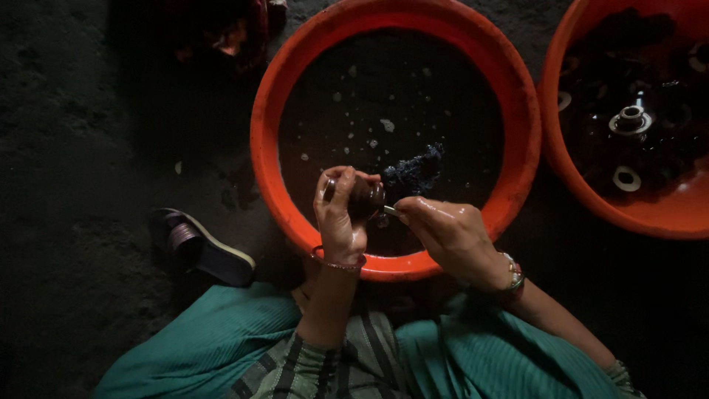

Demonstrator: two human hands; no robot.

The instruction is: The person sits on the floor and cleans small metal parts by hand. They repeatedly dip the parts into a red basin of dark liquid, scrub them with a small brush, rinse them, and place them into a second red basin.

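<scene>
— Where's the cup?
— The small dark metal cup [363,198] sits over the near edge of the orange basin [266,111], the left hand [337,214] wrapped tight around its body.
— And the other grip?
— The right hand [447,229] is pinched on a dark scrubber [413,174] beside its mouth.
— How will it handle?
— Light and stiff, I'd judge, but wet and slippery; hold the body, not the rim.

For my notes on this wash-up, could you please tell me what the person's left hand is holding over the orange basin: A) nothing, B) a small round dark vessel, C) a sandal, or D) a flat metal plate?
B: the left hand is wrapped around a small round dark vessel above the orange basin, while the right hand works at its mouth.
</scene>
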